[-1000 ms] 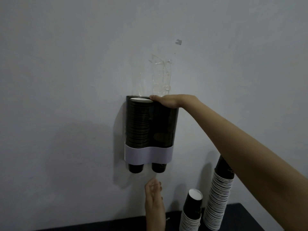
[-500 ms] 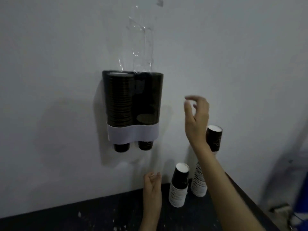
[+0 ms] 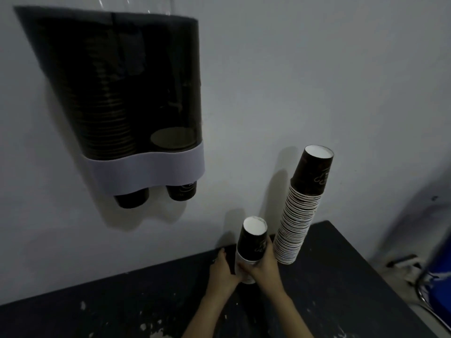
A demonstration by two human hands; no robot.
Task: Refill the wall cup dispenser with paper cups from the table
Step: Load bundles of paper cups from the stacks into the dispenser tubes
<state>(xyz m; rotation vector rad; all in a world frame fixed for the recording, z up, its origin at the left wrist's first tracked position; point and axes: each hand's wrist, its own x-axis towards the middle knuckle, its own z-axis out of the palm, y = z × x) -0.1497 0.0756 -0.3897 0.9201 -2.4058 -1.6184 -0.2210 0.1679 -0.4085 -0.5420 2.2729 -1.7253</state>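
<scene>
The wall cup dispenser (image 3: 136,93) hangs at the upper left, a dark twin tube with a white band. Its left tube is full of stacked cups; the right tube holds only a few near the bottom. One cup bottom pokes out under each tube. On the black table (image 3: 341,276) stands a short stack of upside-down paper cups (image 3: 252,240). My right hand (image 3: 266,267) grips this stack from the right. My left hand (image 3: 220,269) holds it from the left, fingers curled at its base. A tall stack of cups (image 3: 302,213) leans beside it to the right.
The table top is dark with white paint flecks near its front. A blue object (image 3: 439,276) and a metal frame stand on the floor at the far right. The grey wall runs behind the table.
My right hand came down from the dispenser's top to the short stack on the table. My left hand moved onto the same stack. The view dropped and moved closer.
</scene>
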